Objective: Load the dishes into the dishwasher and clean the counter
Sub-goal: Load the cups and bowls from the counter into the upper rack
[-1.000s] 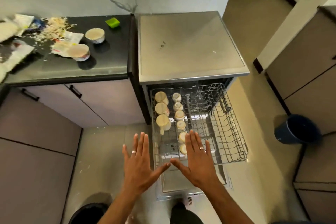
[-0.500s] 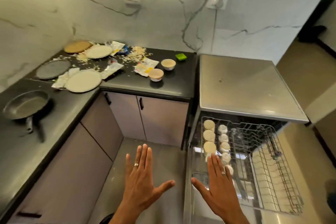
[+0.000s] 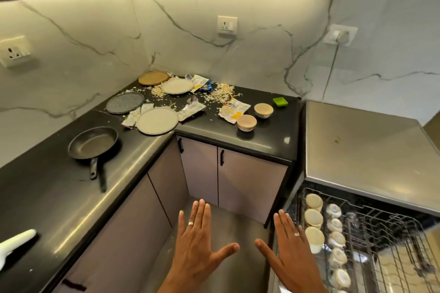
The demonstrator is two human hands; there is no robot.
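Both hands are flat and spread, fingers straight, holding nothing: the left hand and the right hand hover palm-down over the floor, thumbs pointing at each other with a gap between them. Just to the right of the right hand the dishwasher rack stands pulled out, with two rows of cups upside down along its near-left side and the rest of the wire bare.

What remains to load lies ahead of the hands and up on the black counter: two small bowls ahead and slightly right, a large pale plate ahead-left at the corner, three more plates behind it among scattered crumbs and wrappers, and a frying pan further left.

I would judge the next step to be fetching dishes. The bowls are nearest the rack (one for each hand), so take them first, lift them level, and tip any leftovers out before racking them face down beside the cups
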